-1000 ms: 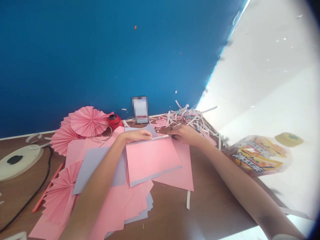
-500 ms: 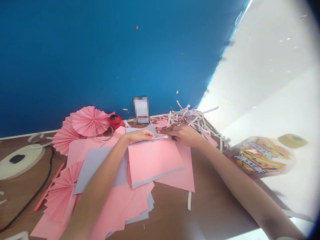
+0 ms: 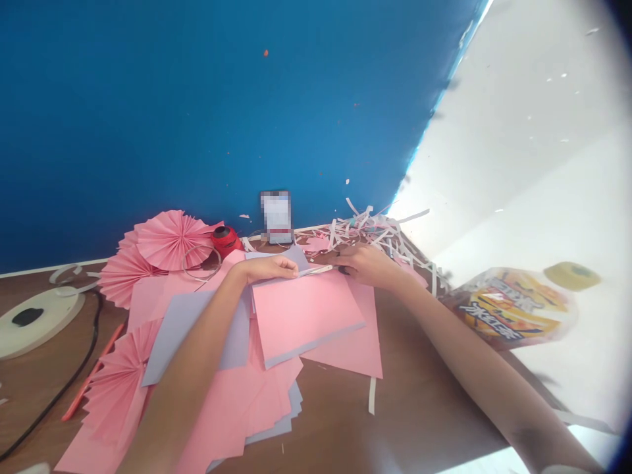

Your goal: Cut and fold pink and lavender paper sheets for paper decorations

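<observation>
My left hand (image 3: pixel 270 268) is closed, its fingertips pinching the far edge of a pink sheet of paper (image 3: pixel 306 316) that shows a grey strip along its near edge. At the right end of that far edge, my right hand (image 3: pixel 364 263) is wrapped around the dark handles of scissors (image 3: pixel 323 269). The light blades lie along the paper's far edge and point toward my left hand. Beneath the sheet are more pink sheets (image 3: pixel 369 322) and a grey-purple sheet (image 3: pixel 170 336).
Pink folded paper fans (image 3: pixel 180 240) lie at the left, near a red spool (image 3: pixel 226 241). A phone (image 3: pixel 276 217) leans on the blue wall. Paper strips (image 3: pixel 368 227) heap at the back right, with a labelled bottle (image 3: pixel 518 306) beyond my right arm. A black cable (image 3: pixel 74 382) crosses the left side.
The scissors show a little more of their blades, and my left hand sits slightly farther from them along the edge. The whole view has shifted slightly.
</observation>
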The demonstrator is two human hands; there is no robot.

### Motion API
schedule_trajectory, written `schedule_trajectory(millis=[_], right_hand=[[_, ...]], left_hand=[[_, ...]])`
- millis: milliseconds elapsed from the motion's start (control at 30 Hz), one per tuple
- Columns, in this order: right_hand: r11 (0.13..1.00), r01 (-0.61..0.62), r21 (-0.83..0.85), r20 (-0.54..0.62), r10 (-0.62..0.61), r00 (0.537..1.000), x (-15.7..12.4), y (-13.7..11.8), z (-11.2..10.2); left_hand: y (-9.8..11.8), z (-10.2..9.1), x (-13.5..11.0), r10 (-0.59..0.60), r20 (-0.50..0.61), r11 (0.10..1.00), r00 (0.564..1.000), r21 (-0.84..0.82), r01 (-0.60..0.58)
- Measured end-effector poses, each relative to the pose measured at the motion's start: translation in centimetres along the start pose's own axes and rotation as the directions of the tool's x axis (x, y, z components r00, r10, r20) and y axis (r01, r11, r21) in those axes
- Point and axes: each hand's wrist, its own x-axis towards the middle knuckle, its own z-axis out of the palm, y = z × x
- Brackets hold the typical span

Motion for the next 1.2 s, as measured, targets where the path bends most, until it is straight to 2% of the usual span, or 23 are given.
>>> schedule_trajectory(millis=[300,533,667,833,1200], right_hand=[[1.0,0.024,-0.001,-0.011,-0.024,1.0,0.3,-0.7,-0.4],[0.999,0.026,-0.031,0.011,-0.026,1.0,0.4,-0.8,-0.3],[0.999,0.022,-0.042,0.027,-0.021,0.999,0.4,-0.4,-0.1],[0.999,0.025,-0.023,-0.005,-0.026,1.0,0.3,-0.1,0.0],[0.998,-0.028,-0.058,-0.026,0.027,0.999,0.4,0.1,-0.2]], left_hand=[[-0.6,0.1,0.8,0.088,0.003,0.996,0.996,0.016,-0.088],[-0.8,0.3,1.1,0.036,0.018,0.998,0.999,-0.046,-0.035],[-0.7,0.0,0.7,0.052,-0.027,0.999,0.998,0.003,-0.052],[-0.9,-0.5,-0.1,-0.005,-0.013,0.997,1.0,0.077,0.006],[-0.7,-0.4,0.1,0.044,-0.06,0.998,0.997,0.047,-0.041]])
